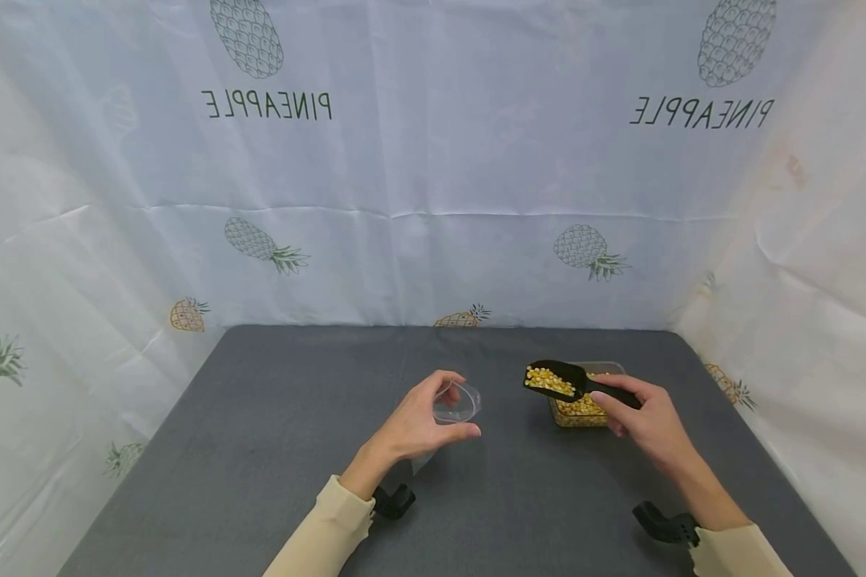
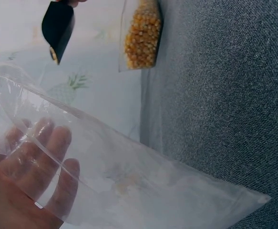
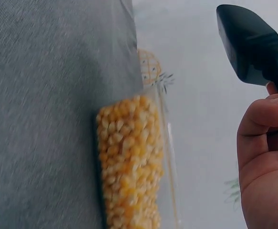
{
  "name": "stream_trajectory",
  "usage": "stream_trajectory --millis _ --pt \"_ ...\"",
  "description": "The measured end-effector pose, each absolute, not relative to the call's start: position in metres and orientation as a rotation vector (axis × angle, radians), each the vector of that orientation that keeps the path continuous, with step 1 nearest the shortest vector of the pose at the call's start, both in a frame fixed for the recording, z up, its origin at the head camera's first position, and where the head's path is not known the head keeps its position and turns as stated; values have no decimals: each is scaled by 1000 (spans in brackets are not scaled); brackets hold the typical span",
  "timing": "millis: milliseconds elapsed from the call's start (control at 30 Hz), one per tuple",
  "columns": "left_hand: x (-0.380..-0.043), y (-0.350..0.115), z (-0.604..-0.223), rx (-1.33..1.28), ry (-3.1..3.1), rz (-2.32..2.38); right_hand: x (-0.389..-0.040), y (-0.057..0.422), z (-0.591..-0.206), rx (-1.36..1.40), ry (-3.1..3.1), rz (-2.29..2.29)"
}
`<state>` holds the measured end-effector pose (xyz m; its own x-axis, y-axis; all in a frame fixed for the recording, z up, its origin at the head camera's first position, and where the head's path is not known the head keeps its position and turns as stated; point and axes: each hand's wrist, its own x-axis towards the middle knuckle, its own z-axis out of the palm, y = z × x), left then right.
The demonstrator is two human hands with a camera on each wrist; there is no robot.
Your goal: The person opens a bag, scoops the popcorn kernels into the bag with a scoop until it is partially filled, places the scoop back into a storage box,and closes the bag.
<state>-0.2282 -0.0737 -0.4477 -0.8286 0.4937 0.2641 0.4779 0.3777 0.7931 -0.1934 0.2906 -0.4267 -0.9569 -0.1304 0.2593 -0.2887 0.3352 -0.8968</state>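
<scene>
My left hand (image 1: pixel 414 421) holds a clear plastic bag (image 2: pixel 143 176), thumb and fingers spread round its opened mouth. The bag hangs below the hand, tapering to a pointed corner in the left wrist view. My right hand (image 1: pixel 653 425) grips the handle of a black scoop (image 1: pixel 573 373), which carries yellow corn kernels (image 1: pixel 548 381). The scoop is held up over the left side of a clear box (image 1: pixel 618 368) of corn, its tip towards the bag with a gap between. Only the scoop's dark underside shows in the right wrist view.
The box stands on a dark grey table (image 1: pixel 260 449), towards the back right. A white curtain (image 1: pixel 418 160) with pineapple prints rises behind the table and along both sides. Black wrist mounts (image 1: pixel 393 502) sit at both cuffs.
</scene>
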Motion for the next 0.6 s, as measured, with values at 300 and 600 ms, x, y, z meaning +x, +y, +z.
stream_trajectory --millis 300,600 --pt "-228 -74 -447 918 2575 1494 -196 274 -420 436 -2435 1727" --pt "-228 -74 -447 925 2584 1480 -197 257 -412 543 -2415 1752"
